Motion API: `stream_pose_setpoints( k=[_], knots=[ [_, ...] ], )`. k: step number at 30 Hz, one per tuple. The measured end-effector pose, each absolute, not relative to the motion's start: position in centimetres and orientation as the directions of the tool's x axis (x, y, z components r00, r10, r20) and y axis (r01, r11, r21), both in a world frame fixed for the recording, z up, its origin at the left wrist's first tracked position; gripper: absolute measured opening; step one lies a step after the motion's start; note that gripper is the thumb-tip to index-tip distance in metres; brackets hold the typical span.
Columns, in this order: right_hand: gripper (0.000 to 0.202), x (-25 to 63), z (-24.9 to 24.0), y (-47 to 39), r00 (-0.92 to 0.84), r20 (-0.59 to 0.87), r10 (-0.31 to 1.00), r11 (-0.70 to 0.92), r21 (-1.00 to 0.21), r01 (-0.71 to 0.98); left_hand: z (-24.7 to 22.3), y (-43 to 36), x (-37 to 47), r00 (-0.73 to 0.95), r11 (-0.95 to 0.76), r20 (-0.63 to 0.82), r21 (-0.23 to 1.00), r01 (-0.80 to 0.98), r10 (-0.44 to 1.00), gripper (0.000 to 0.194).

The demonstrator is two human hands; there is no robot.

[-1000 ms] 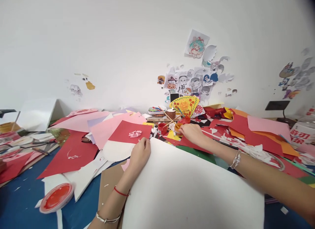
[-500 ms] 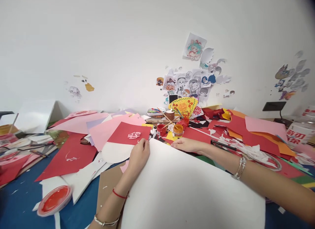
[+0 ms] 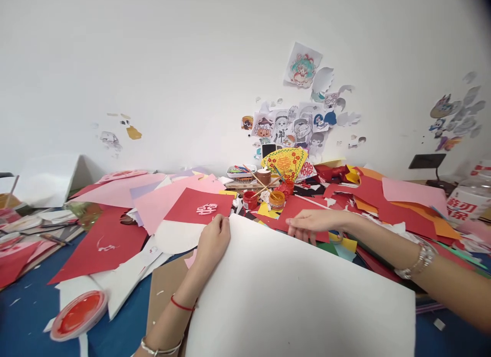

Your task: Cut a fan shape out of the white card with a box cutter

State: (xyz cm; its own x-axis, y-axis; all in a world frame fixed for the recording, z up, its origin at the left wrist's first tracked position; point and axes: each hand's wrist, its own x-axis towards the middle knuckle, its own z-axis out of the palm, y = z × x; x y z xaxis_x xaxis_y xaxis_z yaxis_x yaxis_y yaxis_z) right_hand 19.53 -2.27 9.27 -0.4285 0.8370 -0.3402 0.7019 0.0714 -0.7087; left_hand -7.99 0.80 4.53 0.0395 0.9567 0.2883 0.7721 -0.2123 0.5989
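A large white sheet of paper or card point(image 3: 303, 295) stretches across the front, its far edge sloping down to the right. My left hand point(image 3: 215, 239) is closed on its upper left corner, fingers bent over the edge. Just beyond the sloping far edge is my right hand point(image 3: 312, 224), its fingers apart and pointing down, their tips partly hidden behind the sheet. It does not appear to grip the sheet. Close to my left hand lies a red piece of paper point(image 3: 184, 206) with a pink cut-out character point(image 3: 207, 208) on it.
Open paint jars point(image 3: 276, 199) with brushes across them stand behind the sheet, before a yellow decorated fan shape point(image 3: 286, 161). A dish of red paint point(image 3: 79, 316) sits at the left on the blue table cover point(image 3: 126, 326). Coloured paper scraps point(image 3: 406, 214) cover the right side.
My right hand has moved to the right along the sheet's far edge, its fingers now more spread. My left hand keeps its hold on the corner. The view has shifted slightly.
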Motion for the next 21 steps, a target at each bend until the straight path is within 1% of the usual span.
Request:
stream_pose_setpoints(
  k=[2,5,10,12,13,15,17,18,19,21],
  knots=[
    [0.053,19.5,9.1,-3.8,-0.470,-0.339,0.815,0.076,-0.741,0.667,4.6,0.8,-8.0,0.036,-0.209,0.290,0.591,0.780,0.956,0.024],
    [0.052,19.5,8.1,-4.8,-0.479,-0.250,0.841,0.130,-0.766,0.629,4.7,0.7,-8.0,0.035,-0.208,0.290,0.591,0.780,0.956,0.024],
    [0.049,20.6,6.5,-3.8,-0.290,-0.130,0.948,0.075,-0.796,0.601,4.7,0.9,-8.2,0.023,-0.198,0.289,0.595,0.779,0.957,0.024],
    [0.045,21.9,6.7,-3.7,-0.246,-0.096,0.965,0.073,-0.797,0.599,4.6,1.1,-8.4,0.018,-0.185,0.275,0.598,0.780,0.961,0.023],
    [0.043,22.8,7.0,-3.9,-0.253,-0.119,0.960,0.063,-0.790,0.610,4.6,1.2,-8.4,0.014,-0.176,0.264,0.600,0.780,0.964,0.023],
    [0.041,24.7,7.7,-4.9,-0.322,-0.236,0.917,0.034,-0.756,0.654,4.7,1.4,-8.6,0.009,-0.161,0.247,0.602,0.782,0.969,0.023],
    [0.042,26.4,8.2,-6.3,-0.434,-0.369,0.822,0.039,-0.724,0.689,4.7,1.5,-8.7,0.008,-0.154,0.240,0.598,0.787,0.971,0.025],
    [0.043,27.2,8.2,-7.2,-0.484,-0.412,0.772,0.056,-0.715,0.697,4.8,1.5,-8.8,0.008,-0.154,0.239,0.596,0.788,0.971,0.025],
    [0.044,27.7,8.0,-8.0,-0.518,-0.427,0.741,0.081,-0.709,0.701,4.8,1.5,-8.8,0.009,-0.154,0.239,0.596,0.788,0.971,0.026],
    [0.054,28.3,7.0,-9.6,-0.533,-0.392,0.750,0.136,-0.697,0.704,4.8,1.5,-8.7,0.011,-0.155,0.239,0.593,0.790,0.971,0.027]
  ],
)
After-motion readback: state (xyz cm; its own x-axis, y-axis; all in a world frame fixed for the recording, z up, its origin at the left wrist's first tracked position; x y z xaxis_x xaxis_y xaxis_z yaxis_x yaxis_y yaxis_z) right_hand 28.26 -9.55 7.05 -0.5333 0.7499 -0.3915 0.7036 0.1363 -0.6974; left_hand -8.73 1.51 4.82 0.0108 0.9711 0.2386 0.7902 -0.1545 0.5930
